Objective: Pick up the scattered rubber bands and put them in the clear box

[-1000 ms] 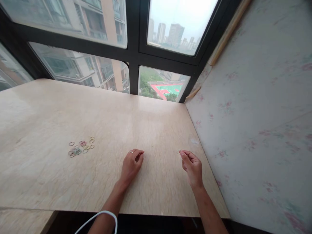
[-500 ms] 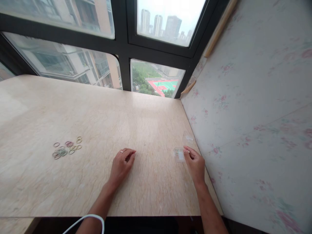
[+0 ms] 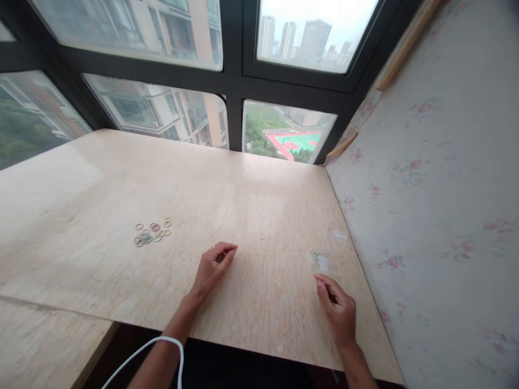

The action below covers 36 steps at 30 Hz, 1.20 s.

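My left hand (image 3: 214, 266) rests on the stone-patterned counter, thumb and index fingertips together in a pinch. Whatever may be between them is too small to make out. On the right, my right hand (image 3: 338, 309) is closed in a similar pinch, just in front of a small clear plastic box (image 3: 326, 262). Its contents are hard to tell; a whitish patch and small greenish bits show inside. Behind the box, by the wall, lies a clear piece (image 3: 339, 237), perhaps its lid. Several thin coloured bands (image 3: 146, 238), greenish, yellowish and reddish, lie left of my left hand.
The counter (image 3: 259, 216) runs to the dark-framed windows (image 3: 233, 119) at the back. A flower-patterned wall (image 3: 438, 227) bounds it on the right. A white cable (image 3: 162, 339) loops over my left forearm, and a lower ledge (image 3: 44, 340) is at front left.
My right hand has drawn back from the clear box toward me, still pinched. The view has turned left, so things appear farther right. My left hand keeps its pinch.
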Motion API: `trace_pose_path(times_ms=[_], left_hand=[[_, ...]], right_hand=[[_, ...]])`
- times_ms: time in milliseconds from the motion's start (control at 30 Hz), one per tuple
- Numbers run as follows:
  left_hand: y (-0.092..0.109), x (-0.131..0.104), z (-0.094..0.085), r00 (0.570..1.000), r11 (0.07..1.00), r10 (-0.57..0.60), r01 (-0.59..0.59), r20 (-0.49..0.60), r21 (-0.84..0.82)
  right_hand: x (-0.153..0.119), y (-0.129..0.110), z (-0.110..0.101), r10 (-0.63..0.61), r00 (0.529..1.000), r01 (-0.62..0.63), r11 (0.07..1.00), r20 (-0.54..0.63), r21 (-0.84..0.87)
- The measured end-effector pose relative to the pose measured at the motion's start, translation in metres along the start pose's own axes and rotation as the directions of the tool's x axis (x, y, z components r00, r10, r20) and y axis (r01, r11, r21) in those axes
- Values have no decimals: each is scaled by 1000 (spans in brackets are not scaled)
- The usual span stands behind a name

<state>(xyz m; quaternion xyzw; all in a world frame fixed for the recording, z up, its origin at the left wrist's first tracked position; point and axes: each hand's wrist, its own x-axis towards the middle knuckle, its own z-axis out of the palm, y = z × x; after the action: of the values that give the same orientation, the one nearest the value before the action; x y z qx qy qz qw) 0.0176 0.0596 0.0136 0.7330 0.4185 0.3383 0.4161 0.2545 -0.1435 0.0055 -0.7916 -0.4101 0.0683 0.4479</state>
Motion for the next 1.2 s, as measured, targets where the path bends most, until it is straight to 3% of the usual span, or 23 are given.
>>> trace_pose_path(times_ms=[100, 233, 400, 533, 667, 900, 1200], left_hand=[[-3, 0, -26, 996, 994, 28, -18, -90, 110], [-15, 4, -77, 972, 947, 36, 41, -232, 318], [-38, 4, -139, 957, 746, -50, 225, -284, 627], [-49, -1, -170, 946, 611, -136, 313, -294, 727], [-54, -2, -181, 945, 566, -148, 323, -292, 758], [-62, 4, -180, 946, 547, -188, 323, -263, 772], [-65, 5, -178, 978, 480, -57, 203, -201, 853]], right_hand=[[6, -3, 1, 14, 998, -13, 1000, 58, -20], [8, -7, 3, -10, 994, 16, 999, 113, -50], [7, -2, 3, 11, 994, -3, 997, 112, -76], [8, 2, 4, 34, 993, -23, 995, 109, -99], [8, 7, 4, 64, 991, -48, 990, 118, -129], [10, 16, 2, 115, 984, -93, 982, 133, -161], [11, 16, 1, 235, 959, -207, 963, 160, -174]])
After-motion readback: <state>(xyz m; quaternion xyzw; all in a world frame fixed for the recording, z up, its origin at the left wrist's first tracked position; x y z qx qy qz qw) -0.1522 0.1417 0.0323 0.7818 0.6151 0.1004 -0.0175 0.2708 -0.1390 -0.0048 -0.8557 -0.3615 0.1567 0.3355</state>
